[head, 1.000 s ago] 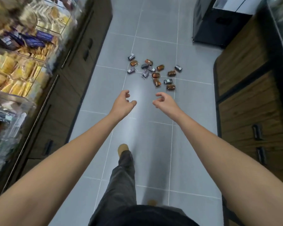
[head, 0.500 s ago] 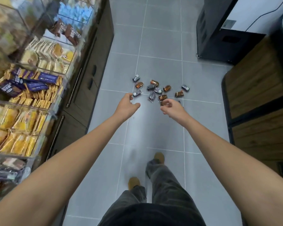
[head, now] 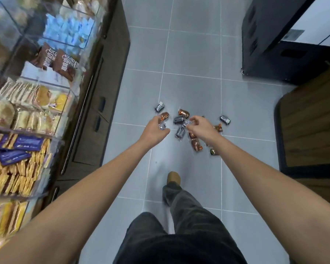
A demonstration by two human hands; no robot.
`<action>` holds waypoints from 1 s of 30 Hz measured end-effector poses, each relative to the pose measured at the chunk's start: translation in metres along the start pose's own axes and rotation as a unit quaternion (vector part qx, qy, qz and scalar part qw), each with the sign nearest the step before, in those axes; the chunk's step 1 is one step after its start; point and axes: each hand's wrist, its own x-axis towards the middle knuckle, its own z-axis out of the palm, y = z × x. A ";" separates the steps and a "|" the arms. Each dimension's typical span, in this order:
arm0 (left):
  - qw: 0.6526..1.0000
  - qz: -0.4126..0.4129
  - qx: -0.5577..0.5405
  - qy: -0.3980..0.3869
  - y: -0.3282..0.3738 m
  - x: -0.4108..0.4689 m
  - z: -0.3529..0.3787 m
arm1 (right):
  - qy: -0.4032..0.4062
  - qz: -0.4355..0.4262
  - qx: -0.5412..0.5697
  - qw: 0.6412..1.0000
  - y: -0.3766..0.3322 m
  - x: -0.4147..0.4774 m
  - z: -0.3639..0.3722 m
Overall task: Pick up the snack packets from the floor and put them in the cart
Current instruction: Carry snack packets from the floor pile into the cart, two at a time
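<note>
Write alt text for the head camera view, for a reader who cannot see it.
Two bare hands, left hand and right hand, reach down over a cluster of orange and silver snack packets scattered on a grey tiled floor. Clear snack bins line the left side, dark cabinets the right. No cart is visible.

Small snack packets (head: 187, 126), some orange-brown foil, others dark silver-grey, lie scattered in a loose cluster on the grey tiled floor (head: 194, 54). One grey packet (head: 225, 120) sits apart at the right edge, another (head: 159, 107) at the upper left.
</note>
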 end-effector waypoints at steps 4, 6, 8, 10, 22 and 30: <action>1.000 -0.020 -0.003 0.004 0.017 0.063 -0.008 | -0.010 0.015 -0.008 1.000 -0.023 0.059 -0.014; 0.999 -0.034 0.004 0.002 0.021 0.090 -0.013 | -0.013 0.033 -0.007 0.999 -0.029 0.083 -0.016; 0.999 -0.046 0.017 -0.007 0.021 0.121 -0.016 | -0.016 0.046 0.003 0.999 -0.033 0.104 -0.017; 0.998 -0.054 0.036 -0.014 0.020 0.153 -0.017 | -0.018 0.065 0.017 0.998 -0.035 0.128 -0.017; 0.979 -0.111 0.137 -0.106 -0.072 0.364 0.060 | 0.037 0.209 0.060 0.975 0.048 0.312 0.038; 0.964 -0.155 0.185 -0.111 -0.216 0.474 0.156 | 0.043 0.252 0.055 0.965 0.183 0.426 0.117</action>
